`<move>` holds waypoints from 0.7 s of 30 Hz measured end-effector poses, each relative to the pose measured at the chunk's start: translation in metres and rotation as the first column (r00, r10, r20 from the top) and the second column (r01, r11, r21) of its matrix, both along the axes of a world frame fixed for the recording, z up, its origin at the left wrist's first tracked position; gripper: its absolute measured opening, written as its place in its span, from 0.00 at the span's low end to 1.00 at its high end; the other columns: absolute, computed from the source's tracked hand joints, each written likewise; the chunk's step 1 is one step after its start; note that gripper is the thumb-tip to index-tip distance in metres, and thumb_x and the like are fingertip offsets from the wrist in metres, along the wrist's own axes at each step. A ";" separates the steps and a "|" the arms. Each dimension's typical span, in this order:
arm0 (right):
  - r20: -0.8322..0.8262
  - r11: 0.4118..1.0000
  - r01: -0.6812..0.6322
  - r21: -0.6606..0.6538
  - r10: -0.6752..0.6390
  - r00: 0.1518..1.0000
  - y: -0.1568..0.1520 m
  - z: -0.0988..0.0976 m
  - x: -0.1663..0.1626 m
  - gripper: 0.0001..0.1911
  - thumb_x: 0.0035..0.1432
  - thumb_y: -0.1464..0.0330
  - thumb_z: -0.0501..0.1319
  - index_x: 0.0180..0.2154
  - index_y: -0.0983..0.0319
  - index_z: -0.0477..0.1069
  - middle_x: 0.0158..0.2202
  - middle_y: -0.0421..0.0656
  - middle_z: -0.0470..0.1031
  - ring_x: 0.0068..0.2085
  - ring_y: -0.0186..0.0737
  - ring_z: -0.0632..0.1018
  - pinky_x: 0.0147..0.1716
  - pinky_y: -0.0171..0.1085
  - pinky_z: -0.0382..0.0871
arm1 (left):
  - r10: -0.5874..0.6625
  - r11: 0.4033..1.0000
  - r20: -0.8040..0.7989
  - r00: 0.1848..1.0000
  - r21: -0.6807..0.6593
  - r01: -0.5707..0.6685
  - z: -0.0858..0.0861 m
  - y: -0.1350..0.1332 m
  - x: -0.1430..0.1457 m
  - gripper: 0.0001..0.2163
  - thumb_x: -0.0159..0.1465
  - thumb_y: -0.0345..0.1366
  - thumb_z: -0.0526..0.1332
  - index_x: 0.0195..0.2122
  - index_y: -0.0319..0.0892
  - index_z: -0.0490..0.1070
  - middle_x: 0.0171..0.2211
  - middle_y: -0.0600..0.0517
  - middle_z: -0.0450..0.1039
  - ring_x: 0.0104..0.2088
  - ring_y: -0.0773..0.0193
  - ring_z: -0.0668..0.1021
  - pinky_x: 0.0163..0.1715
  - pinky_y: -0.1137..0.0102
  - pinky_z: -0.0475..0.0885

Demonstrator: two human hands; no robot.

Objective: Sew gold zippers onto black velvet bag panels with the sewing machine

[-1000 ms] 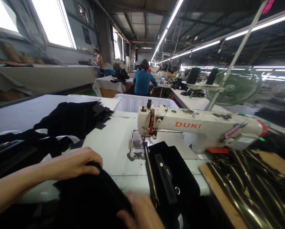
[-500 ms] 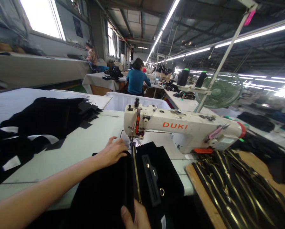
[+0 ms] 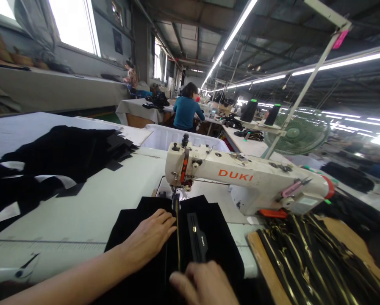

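A black fabric piece with a gold zipper lies under the needle of a cream DUKI sewing machine. My left hand rests flat on the fabric just left of the zipper, fingers stretched toward the presser foot. My right hand sits at the near end of the zipper, fingers curled down on the fabric. A black strap part with a gold stud lies right of the zipper.
A heap of black cut pieces covers the table's left. Gold-toothed zippers lie on a board at the right. Small snips rest near the front left. A white bin, a fan and seated workers are behind.
The fabric has been slid forward under the needle. My left hand drew back from the presser foot and lies flat on the fabric; my right hand came further into view at the zipper's near end.
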State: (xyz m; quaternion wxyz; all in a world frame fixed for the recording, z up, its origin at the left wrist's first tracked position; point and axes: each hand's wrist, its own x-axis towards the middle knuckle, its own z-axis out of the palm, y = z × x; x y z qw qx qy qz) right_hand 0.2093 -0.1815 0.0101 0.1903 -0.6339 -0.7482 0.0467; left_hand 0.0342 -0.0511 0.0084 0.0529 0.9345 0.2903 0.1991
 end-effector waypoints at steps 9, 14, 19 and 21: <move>0.200 0.932 -0.303 0.198 0.265 0.943 0.107 0.002 0.030 0.21 0.67 0.71 0.57 0.60 0.56 0.66 0.59 0.42 0.73 0.60 0.46 0.71 0.61 0.55 0.63 | 0.011 0.999 0.012 1.000 0.051 -0.012 -0.029 0.001 -0.014 0.29 0.69 0.45 0.59 0.68 0.40 0.57 0.62 0.38 0.64 0.63 0.42 0.67 0.60 0.41 0.64; 0.168 0.962 -0.177 0.209 0.143 0.975 0.133 -0.016 0.015 0.21 0.65 0.72 0.58 0.59 0.59 0.67 0.58 0.45 0.74 0.59 0.50 0.72 0.61 0.59 0.62 | -0.038 0.999 -0.028 0.999 -0.037 0.037 -0.019 0.043 -0.023 0.29 0.68 0.46 0.60 0.68 0.44 0.58 0.64 0.39 0.62 0.65 0.44 0.65 0.63 0.40 0.57; 0.118 0.954 -0.173 0.244 0.148 0.982 0.141 -0.019 0.016 0.19 0.66 0.70 0.57 0.58 0.59 0.68 0.57 0.46 0.74 0.58 0.48 0.73 0.62 0.55 0.63 | -0.021 0.998 -0.014 1.000 -0.066 0.020 -0.021 0.051 -0.027 0.29 0.68 0.46 0.60 0.69 0.47 0.56 0.66 0.43 0.60 0.66 0.45 0.63 0.65 0.43 0.54; 0.095 0.941 -0.217 0.259 0.199 0.975 0.138 -0.021 0.018 0.18 0.67 0.71 0.56 0.57 0.59 0.69 0.55 0.45 0.76 0.56 0.46 0.75 0.61 0.52 0.65 | -0.004 0.999 -0.007 1.000 -0.040 0.004 -0.022 0.046 -0.029 0.30 0.68 0.46 0.61 0.69 0.48 0.56 0.66 0.43 0.60 0.66 0.44 0.62 0.64 0.43 0.56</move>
